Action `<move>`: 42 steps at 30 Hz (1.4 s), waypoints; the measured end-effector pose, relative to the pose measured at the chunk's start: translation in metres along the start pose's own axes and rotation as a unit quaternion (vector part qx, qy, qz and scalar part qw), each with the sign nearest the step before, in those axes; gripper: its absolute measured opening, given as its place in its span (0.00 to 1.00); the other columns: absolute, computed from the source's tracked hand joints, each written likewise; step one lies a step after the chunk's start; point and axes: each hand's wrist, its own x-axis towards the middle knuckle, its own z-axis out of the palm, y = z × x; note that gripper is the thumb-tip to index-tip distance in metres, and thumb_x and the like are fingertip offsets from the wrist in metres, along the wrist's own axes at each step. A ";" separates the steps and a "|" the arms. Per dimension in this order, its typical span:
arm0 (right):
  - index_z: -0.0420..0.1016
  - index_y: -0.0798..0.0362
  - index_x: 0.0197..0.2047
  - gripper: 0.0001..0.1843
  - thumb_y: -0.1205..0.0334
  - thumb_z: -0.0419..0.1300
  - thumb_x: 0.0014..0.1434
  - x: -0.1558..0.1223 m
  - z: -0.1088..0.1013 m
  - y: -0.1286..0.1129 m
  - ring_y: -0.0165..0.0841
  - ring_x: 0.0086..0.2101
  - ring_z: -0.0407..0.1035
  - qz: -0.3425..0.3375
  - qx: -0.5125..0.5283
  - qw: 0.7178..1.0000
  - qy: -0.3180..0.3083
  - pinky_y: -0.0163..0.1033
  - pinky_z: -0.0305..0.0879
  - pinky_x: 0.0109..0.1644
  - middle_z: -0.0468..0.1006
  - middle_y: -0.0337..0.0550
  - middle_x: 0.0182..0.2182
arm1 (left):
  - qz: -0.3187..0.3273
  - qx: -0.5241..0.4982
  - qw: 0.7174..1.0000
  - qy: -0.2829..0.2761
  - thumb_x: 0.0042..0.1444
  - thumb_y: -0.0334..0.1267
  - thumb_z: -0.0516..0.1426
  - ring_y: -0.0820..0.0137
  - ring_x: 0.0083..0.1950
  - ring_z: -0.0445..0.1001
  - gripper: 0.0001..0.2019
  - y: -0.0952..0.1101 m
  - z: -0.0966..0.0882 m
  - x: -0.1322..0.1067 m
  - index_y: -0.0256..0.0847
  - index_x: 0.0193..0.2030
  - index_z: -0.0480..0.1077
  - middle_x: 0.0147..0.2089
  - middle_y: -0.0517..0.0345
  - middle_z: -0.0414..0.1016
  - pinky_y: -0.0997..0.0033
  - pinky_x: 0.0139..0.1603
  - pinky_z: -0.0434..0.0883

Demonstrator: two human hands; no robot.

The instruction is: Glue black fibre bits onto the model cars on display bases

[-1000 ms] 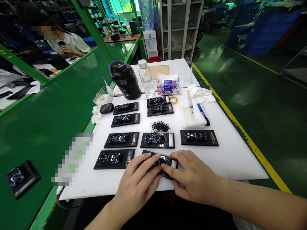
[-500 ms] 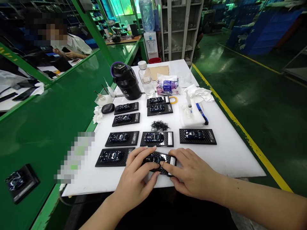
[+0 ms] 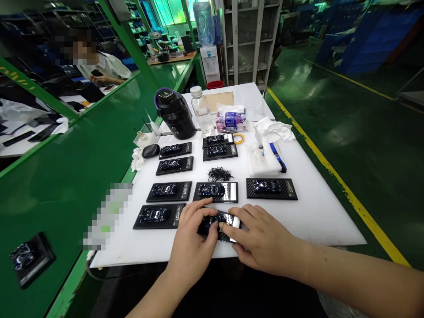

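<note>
A dark blue model car (image 3: 220, 217) on a black carbon-patterned display base lies at the table's front edge, partly covered by my fingers. My left hand (image 3: 194, 232) curls over its left side, thumb and forefinger closed at the car. From the right, my right hand (image 3: 260, 234) grips the same base, its forefinger touching the car near my left thumb and its thumb at the front edge. Just behind sits another model car (image 3: 212, 190) on its base. To the left is one more model car (image 3: 154, 215), its base marked with silver lettering.
Several more mounted cars stand in rows, one at right (image 3: 268, 186). Black slivers (image 3: 220, 174) lie heaped mid-table. Behind are a black jug (image 3: 175, 114), a clear bottle (image 3: 201, 108), a tissue pack (image 3: 231, 119) and a blue cutter (image 3: 277, 157). A co-worker (image 3: 102, 70) sits at far left.
My left forefinger and thumb have drawn back and closed together at the car. My right hand has shifted slightly left. The view has tilted a little.
</note>
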 end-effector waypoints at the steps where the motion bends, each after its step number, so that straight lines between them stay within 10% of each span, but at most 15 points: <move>1: 0.65 0.47 0.63 0.24 0.60 0.53 0.64 0.000 0.000 0.000 0.42 0.50 0.61 -0.001 -0.001 1.000 0.001 0.50 0.65 0.53 0.66 0.51 0.57 | -0.003 -0.001 1.000 -0.002 0.61 0.34 0.55 0.62 0.63 0.65 0.08 0.000 0.000 0.000 0.48 0.46 0.70 0.59 0.56 0.70 0.50 0.65 0.65; 25: 0.63 0.51 0.65 0.24 0.57 0.50 0.67 -0.008 0.001 -0.001 0.43 0.53 0.60 0.002 0.002 1.000 0.000 0.50 0.63 0.55 0.64 0.53 0.60 | -0.172 -0.052 0.983 -0.041 0.50 0.42 0.60 0.55 0.64 0.64 0.12 0.004 -0.007 0.018 0.46 0.43 0.72 0.62 0.53 0.68 0.42 0.68 0.58; 42: 0.64 0.53 0.65 0.25 0.59 0.50 0.66 -0.007 0.002 -0.001 0.44 0.51 0.61 -0.010 -0.011 1.000 0.008 0.51 0.65 0.53 0.65 0.55 0.59 | -0.176 -0.039 0.981 -0.069 0.51 0.40 0.58 0.56 0.60 0.66 0.17 0.007 -0.008 0.020 0.46 0.49 0.67 0.55 0.52 0.68 0.43 0.66 0.61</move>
